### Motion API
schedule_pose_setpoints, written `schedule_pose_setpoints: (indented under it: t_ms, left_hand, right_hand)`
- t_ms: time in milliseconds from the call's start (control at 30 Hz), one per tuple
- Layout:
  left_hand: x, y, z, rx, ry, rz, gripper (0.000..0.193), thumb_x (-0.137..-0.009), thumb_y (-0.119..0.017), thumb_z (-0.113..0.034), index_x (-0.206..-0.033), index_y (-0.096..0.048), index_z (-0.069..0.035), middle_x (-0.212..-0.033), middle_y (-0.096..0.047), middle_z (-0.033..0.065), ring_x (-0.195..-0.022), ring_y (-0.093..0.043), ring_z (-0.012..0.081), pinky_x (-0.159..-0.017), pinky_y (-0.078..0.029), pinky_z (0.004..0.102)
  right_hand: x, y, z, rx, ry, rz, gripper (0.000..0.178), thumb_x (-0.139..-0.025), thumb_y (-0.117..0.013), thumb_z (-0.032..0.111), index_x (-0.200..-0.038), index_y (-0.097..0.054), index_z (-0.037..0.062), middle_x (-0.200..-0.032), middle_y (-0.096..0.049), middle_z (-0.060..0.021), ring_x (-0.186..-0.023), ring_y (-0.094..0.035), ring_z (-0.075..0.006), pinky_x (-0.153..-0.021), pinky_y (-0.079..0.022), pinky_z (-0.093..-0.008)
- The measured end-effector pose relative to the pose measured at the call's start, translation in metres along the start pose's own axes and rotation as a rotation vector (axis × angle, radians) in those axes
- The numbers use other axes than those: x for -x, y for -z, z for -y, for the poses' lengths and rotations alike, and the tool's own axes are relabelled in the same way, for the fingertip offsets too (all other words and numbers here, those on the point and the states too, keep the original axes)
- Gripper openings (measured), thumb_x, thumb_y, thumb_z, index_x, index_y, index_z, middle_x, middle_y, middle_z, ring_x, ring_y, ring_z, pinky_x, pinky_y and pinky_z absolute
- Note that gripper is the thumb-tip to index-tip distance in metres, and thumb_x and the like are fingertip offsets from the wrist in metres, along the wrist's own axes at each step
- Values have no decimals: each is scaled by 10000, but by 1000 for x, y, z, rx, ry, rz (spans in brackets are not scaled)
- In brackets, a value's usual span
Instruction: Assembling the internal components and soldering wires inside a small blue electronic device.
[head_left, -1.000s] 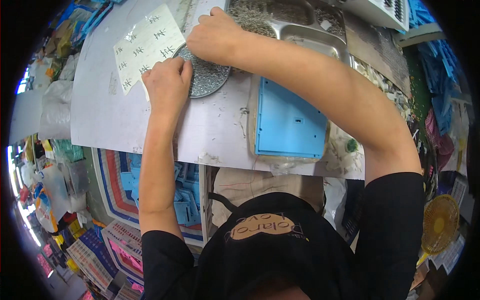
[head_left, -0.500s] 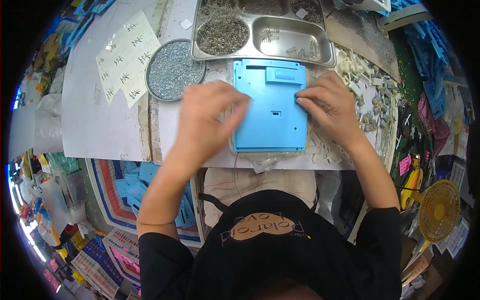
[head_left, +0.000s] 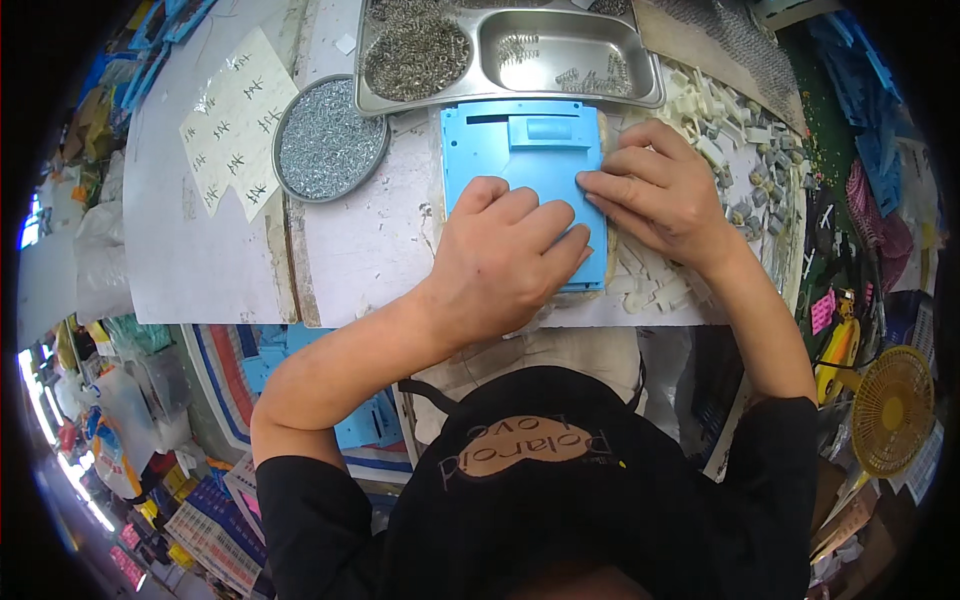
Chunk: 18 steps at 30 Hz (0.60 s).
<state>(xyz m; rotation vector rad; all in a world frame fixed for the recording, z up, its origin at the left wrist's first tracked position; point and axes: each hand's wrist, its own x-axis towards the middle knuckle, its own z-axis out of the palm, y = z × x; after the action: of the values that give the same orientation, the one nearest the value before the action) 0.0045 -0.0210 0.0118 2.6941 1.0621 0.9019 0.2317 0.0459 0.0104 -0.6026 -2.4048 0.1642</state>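
A light blue rectangular plastic panel (head_left: 485, 165) lies on the table in front of me, with a slot and a raised block along its far end. My left hand (head_left: 510, 255) is closed over the panel's near half, fingers curled; whatever is in them is hidden, and the hand covers much of the panel. At the panel's right edge, the thumb and fingers of my right hand (head_left: 660, 200) come together in a pinch. Anything between those fingertips is too small to make out.
Beyond the panel stands a metal compartment tray (head_left: 645, 90) with coil springs (head_left: 415, 60). A round dish (head_left: 330, 140) of small metal pieces sits left, beside a patterned sheet (head_left: 225, 135). White plastic parts (head_left: 700, 120) are heaped right. A yellow fan (head_left: 893, 410) is at far right.
My left hand has moved right from the panel's left edge onto its near half, its fingers curling. My right hand stays at the right edge. The whole view has shifted slightly.
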Motion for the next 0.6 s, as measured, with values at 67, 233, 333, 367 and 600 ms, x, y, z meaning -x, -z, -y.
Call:
schedule_pose_setpoints:
  t_ms: [67,233,333,367,600]
  left_hand:
    - [0,0,2,-25,-24,26,218,-769,-819,-170,-970,-747,-125,-902,-616,-9,-729,-547,170,-738,-410,364]
    - [0,-1,2,-32,-21,40,266,-762,-827,-189,-1007,-749,-121,-913,-617,-10,-738,-548,169,-738,-410,363]
    - [5,4,1,-1,17,37,286,-758,-832,-196,-1021,-750,-119,-932,-623,-7,-744,-554,168,-740,-412,360]
    - [6,8,0,26,45,33,292,-758,-833,-195,-1027,-751,-117,-944,-628,-5,-744,-556,166,-743,-413,357]
    - [44,70,102,-444,657,-144,187,-812,-801,-188,-962,-765,-83,-1001,-707,83,-911,-671,292,-867,-478,400]
  right_hand:
    - [0,0,-1,-1,11,-1,262,-713,-815,96,-961,-731,95,-875,-650,-19,-851,-615,-252,-707,-535,-360]
    - [-6,6,-2,-24,9,32,257,-704,-815,67,-947,-733,76,-875,-656,-29,-857,-629,-258,-707,-538,-367]
    - [-11,14,-3,-44,-29,15,247,-701,-815,39,-934,-740,69,-874,-658,-44,-855,-638,-261,-711,-536,-360]
    - [-13,19,-5,-34,-40,4,240,-702,-814,25,-928,-745,67,-877,-661,-48,-850,-642,-261,-714,-535,-353]
    - [-63,48,-47,-372,-445,-636,293,-992,-632,210,-1149,-668,-35,-1096,-684,-105,-1033,-647,-233,-889,-515,-373]
